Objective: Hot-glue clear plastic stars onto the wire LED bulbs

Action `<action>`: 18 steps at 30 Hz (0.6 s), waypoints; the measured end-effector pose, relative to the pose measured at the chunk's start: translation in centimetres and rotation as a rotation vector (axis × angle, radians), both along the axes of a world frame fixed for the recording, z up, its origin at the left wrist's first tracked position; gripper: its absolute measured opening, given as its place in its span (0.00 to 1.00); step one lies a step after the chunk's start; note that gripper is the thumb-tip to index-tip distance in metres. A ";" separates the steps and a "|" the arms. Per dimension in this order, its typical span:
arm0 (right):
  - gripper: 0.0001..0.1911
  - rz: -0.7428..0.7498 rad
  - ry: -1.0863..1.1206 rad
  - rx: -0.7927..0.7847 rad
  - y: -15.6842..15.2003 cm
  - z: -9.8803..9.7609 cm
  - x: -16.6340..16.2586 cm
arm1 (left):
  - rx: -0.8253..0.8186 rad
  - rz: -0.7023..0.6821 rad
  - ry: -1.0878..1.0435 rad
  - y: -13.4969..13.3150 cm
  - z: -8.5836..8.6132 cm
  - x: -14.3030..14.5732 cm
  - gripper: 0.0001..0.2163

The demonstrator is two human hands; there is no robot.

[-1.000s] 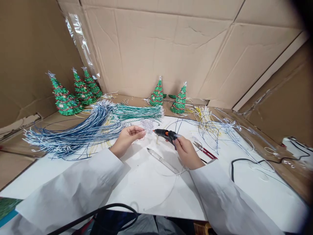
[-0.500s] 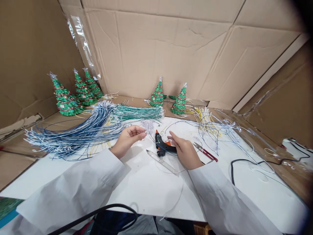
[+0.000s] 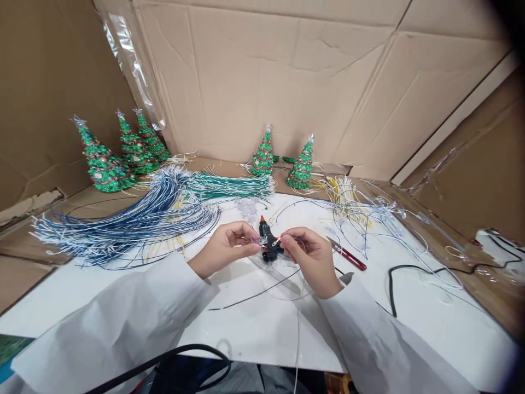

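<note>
Left of the black glue gun with orange nozzle (image 3: 264,229), the left hand (image 3: 229,244) is pinching a small clear plastic piece (image 3: 261,241); right of it, the right hand (image 3: 314,254) is pinching a thin white-tipped wire (image 3: 276,242). Both ends are being held just apart, not joined. Beyond the gun, long blue-and-white wires (image 3: 135,224) are lying loose leftward; farther, five green cone-shaped trees (image 3: 301,171) are standing decorated. The left hand is partly hiding the piece; any glue is remaining unclear.

A person wears a loose, pale grey-white cloth left sleeve (image 3: 110,312) and a matching right sleeve (image 3: 377,334), both long, plain and softly wrinkled, reaching the wrists. The left hand (image 3: 225,246) and right hand (image 3: 315,260) are bare. Dark navy cloth (image 3: 178,373) and grey cloth (image 3: 248,378) show at the lap, where a thick black cable (image 3: 197,347) loops.
</note>
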State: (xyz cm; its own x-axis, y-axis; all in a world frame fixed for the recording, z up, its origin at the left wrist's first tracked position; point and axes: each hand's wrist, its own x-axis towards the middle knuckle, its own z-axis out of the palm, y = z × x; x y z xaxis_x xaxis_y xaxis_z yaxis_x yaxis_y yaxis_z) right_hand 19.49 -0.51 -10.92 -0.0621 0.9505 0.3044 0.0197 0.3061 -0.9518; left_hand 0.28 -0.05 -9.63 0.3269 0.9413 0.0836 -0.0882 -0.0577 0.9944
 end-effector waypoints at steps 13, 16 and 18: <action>0.06 -0.143 -0.199 0.194 -0.7 -0.5 -0.8 | -0.032 -0.033 -0.038 -0.2 -0.4 0.6 0.11; 0.05 -0.147 -0.266 0.258 -0.9 -0.4 -0.8 | -0.055 -0.014 -0.055 -0.1 -0.5 0.6 0.11; 0.05 -0.132 -0.289 0.277 -0.9 -0.3 -0.8 | -0.069 -0.011 -0.062 -0.1 -0.5 0.6 0.11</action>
